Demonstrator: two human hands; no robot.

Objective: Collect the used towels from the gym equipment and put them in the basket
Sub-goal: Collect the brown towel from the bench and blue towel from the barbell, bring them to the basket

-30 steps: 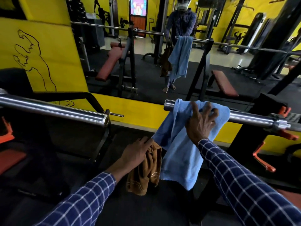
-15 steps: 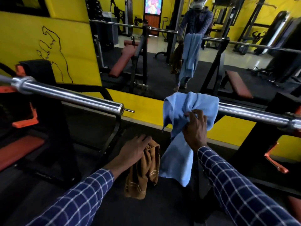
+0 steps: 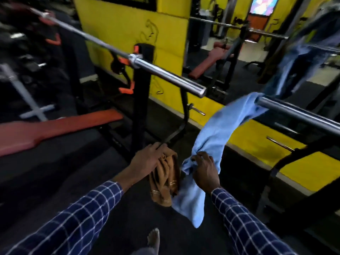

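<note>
The right hand (image 3: 205,170) is closed around a bunched section of the blue towel (image 3: 217,133). The upper end of this towel is draped against the end of the right barbell (image 3: 298,115); the lower end hangs free below the hand, toward the dark floor (image 3: 103,214). The towel is therefore gripped but not fully clear of the equipment. The left hand (image 3: 147,161) is closed over the top of a brown towel (image 3: 164,179), which hangs bunched beneath it, just beside the blue towel. A second barbell (image 3: 165,74) crosses the view on the left, racked above a red bench pad (image 3: 55,127); no towel is visible on it. The basket is not in view. Assessed status: one towel collected and carried, a second in the process of removal, and no towel deposited as far as this view shows. Remaining steps: free the blue towel from the bar, check other equipment for used towels, locate the basket and deposit all the towels. Motion blur limits detail at the right edge of the view.
</note>
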